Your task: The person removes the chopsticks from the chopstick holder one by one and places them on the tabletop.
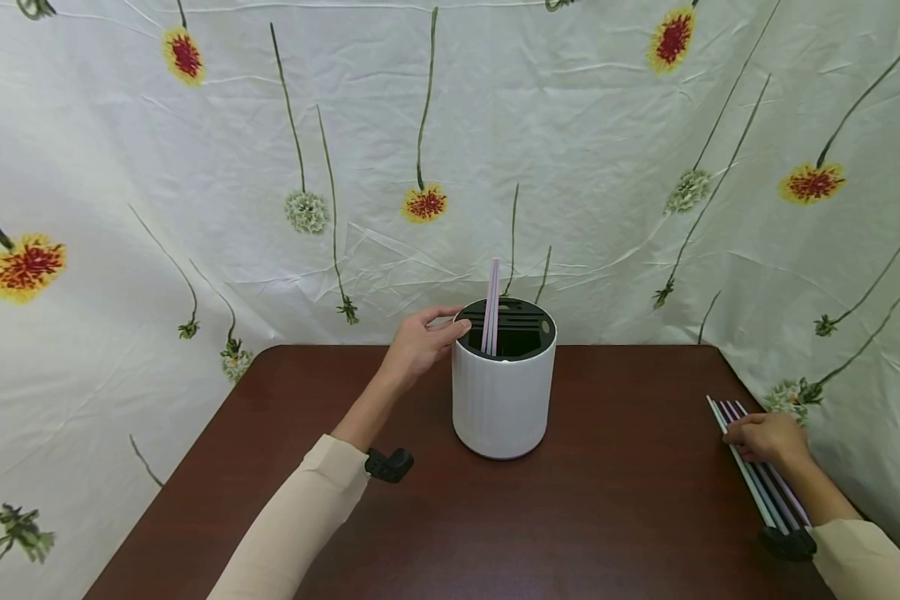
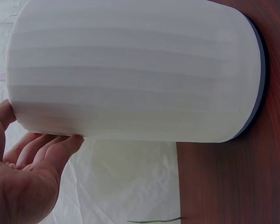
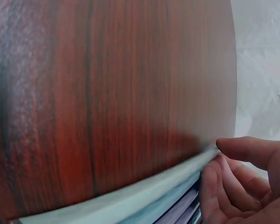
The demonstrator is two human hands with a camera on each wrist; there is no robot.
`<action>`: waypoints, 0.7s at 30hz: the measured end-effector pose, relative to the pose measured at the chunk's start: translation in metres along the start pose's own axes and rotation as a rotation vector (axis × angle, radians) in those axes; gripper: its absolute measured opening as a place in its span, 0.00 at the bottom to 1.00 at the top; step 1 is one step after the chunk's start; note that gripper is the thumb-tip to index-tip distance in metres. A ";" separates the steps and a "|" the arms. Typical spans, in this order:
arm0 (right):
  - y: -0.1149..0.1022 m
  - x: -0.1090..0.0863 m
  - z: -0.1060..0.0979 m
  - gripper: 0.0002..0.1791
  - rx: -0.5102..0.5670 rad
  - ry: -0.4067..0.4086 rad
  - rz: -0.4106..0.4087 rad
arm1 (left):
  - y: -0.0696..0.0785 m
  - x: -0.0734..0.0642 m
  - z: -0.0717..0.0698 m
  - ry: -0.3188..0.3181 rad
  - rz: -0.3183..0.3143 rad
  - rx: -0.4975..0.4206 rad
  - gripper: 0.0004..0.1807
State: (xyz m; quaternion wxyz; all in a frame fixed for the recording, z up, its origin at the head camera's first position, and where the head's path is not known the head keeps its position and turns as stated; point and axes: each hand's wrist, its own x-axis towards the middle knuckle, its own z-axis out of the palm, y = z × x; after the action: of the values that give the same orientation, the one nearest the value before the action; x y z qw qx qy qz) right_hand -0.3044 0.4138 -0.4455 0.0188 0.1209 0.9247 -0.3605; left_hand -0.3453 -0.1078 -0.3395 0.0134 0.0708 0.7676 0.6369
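Note:
A white ribbed utensil holder point(image 1: 501, 408) with a black slotted top point(image 1: 528, 321) stands upright near the table's far edge. Pinkish chopsticks point(image 1: 492, 304) lean upright in its front opening. My left hand point(image 1: 423, 342) grips the holder's left rim, thumb at the top edge and fingers against the side; the left wrist view shows this hand point(image 2: 32, 172) at the ribbed wall. On the right, several pastel chopsticks point(image 1: 757, 483) lie side by side. My right hand point(image 1: 768, 437) is over them, its thumb and fingers pinching the outer pale green chopstick point(image 3: 130, 198).
The dark reddish wooden table point(image 1: 607, 500) ends at a right edge close beside the loose chopsticks. A white flower-print cloth point(image 1: 570, 150) hangs behind the table and along its sides. Black wrist cameras point(image 1: 390, 465) are strapped to both wrists.

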 end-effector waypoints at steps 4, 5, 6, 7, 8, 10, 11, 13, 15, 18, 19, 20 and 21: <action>-0.001 -0.001 -0.003 0.18 -0.035 0.001 -0.007 | 0.000 0.000 0.000 -0.003 -0.001 0.005 0.26; -0.003 -0.001 -0.004 0.19 -0.050 -0.001 -0.013 | 0.000 0.000 0.000 -0.003 -0.001 0.006 0.26; -0.004 -0.001 -0.005 0.20 -0.070 -0.001 -0.018 | 0.000 0.000 0.000 -0.003 -0.003 0.007 0.26; -0.007 -0.002 -0.007 0.21 -0.087 -0.004 -0.030 | 0.000 0.000 0.000 -0.003 -0.004 0.005 0.26; -0.010 -0.002 -0.009 0.22 -0.087 -0.006 -0.038 | 0.000 0.000 0.000 -0.004 -0.004 0.004 0.26; -0.017 -0.002 -0.011 0.24 -0.076 -0.011 -0.046 | 0.000 0.001 0.000 -0.003 -0.004 0.002 0.26; -0.022 -0.002 -0.012 0.25 -0.042 -0.014 -0.046 | 0.000 0.001 -0.001 -0.003 -0.005 0.002 0.26; -0.034 -0.001 -0.013 0.27 0.027 -0.018 -0.047 | 0.000 0.001 -0.001 -0.004 -0.002 -0.001 0.26; -0.048 -0.001 -0.012 0.27 0.091 -0.025 -0.052 | 0.000 0.000 -0.001 -0.005 0.000 -0.003 0.26; -0.074 -0.002 -0.011 0.27 0.165 -0.031 -0.089 | 0.000 0.000 0.000 -0.006 0.002 -0.007 0.26; -0.084 -0.003 -0.011 0.27 0.172 -0.036 -0.108 | 0.000 0.000 0.000 -0.006 0.002 -0.007 0.26; -0.094 -0.004 -0.011 0.27 0.187 -0.040 -0.129 | 0.000 0.000 0.000 -0.006 0.002 -0.007 0.26; -0.105 -0.006 -0.011 0.27 0.189 -0.040 -0.154 | 0.000 0.000 0.000 -0.006 0.002 -0.006 0.26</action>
State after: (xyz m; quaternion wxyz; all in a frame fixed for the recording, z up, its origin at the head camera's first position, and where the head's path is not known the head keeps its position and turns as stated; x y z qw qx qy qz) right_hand -0.3231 0.3455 -0.3669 -0.0019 0.0432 0.8925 -0.4489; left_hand -0.3457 -0.1074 -0.3394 0.0152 0.0733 0.7655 0.6391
